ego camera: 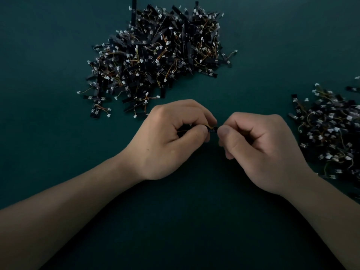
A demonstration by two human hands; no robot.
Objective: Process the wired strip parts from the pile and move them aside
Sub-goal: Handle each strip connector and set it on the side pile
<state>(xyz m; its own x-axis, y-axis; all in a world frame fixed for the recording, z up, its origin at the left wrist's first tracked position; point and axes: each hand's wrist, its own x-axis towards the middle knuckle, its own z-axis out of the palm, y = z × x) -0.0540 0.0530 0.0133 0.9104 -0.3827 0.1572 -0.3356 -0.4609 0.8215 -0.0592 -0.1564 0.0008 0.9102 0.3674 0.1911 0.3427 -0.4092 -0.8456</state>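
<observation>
Pinching a small black wired strip part (212, 129) between them, the left hand (171, 141) and the right hand (266, 151) meet over the middle of the dark teal table surface (185, 221). The left hand's thumb and curled forefinger grip one end of the strip, where a thin orange-yellow wire shows beside the fingertip; its other fingers are folded into the palm, and something dark sits inside that curl, too shaded to make out. The right hand's thumb and forefinger grip the opposite end, its remaining fingers tucked under. Only a short stretch of the strip shows in the gap between the two thumbs. Both bare forearms reach in from the lower corners.

Beyond the hands, toward the far side of the table, lies a large heaped pile of black strips with white connectors and orange-yellow wires (155, 53), its nearest loose pieces lying just beyond the left hand's knuckles. At the right edge, near the right hand's wrist, lies a second, smaller heap of the same wired strips (331, 133), partly cut off by the frame and blurred.
</observation>
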